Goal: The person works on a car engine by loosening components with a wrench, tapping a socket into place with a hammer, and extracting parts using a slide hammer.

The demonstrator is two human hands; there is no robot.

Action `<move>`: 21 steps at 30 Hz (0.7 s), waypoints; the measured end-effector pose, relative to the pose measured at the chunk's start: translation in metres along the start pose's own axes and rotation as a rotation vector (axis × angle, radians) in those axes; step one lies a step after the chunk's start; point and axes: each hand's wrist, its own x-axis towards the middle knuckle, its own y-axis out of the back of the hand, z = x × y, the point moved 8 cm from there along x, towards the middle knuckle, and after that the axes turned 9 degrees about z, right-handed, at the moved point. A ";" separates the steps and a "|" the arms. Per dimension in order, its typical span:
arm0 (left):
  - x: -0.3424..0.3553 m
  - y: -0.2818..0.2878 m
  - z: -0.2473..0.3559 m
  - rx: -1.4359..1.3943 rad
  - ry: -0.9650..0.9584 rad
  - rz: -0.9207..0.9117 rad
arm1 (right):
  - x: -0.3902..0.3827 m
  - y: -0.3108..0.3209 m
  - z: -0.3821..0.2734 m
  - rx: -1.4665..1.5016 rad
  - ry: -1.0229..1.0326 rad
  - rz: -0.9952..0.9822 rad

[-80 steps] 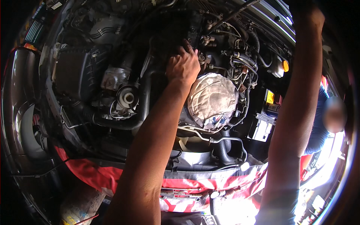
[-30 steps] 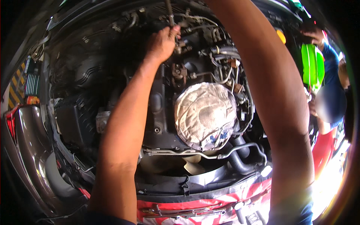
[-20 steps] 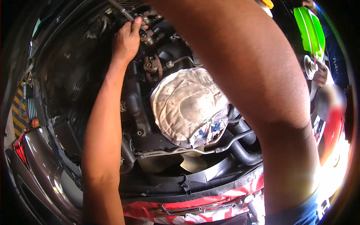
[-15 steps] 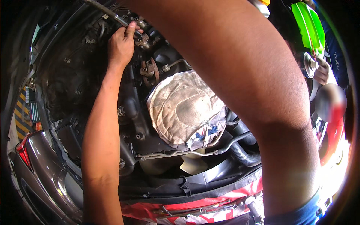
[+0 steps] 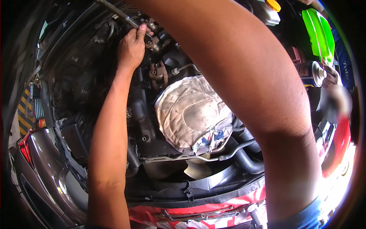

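My left hand point(image 5: 131, 49) reaches deep into the engine bay, closed around the lower end of a long metal bar point(image 5: 118, 12). The thumb lies along the bar, and the other fingers are partly hidden behind it. The bar slants up and left out of the picture, its lower end close to metal fittings point(image 5: 153, 45) on the engine. My right arm point(image 5: 244, 68) crosses over the engine from the lower right to the top edge; its hand is beyond the picture.
A stained cloth cover point(image 5: 194, 114) lies on the engine. Toward me are a pale fan blade point(image 5: 198, 168), a ribbed hose point(image 5: 249, 162) and tools point(image 5: 202, 215) on a red-and-white cover point(image 5: 152, 213). At right, another person's hand point(image 5: 332, 76) holds a spray can point(image 5: 310, 74) near a bright green sheet point(image 5: 318, 34).
The whole view has shifted slightly, so the engine appears further right and lower. My left hand keeps its hold on the bar. More of the spray can shows at right.
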 end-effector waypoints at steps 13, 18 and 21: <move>0.000 -0.005 -0.009 0.005 0.121 -0.043 | -0.020 -0.011 0.061 0.037 -0.025 0.158; 0.001 -0.013 -0.025 0.054 0.032 -0.016 | -0.034 -0.016 0.077 0.039 -0.053 0.271; 0.002 -0.019 -0.031 -0.065 -0.018 -0.006 | -0.046 -0.018 0.085 -0.049 -0.098 0.319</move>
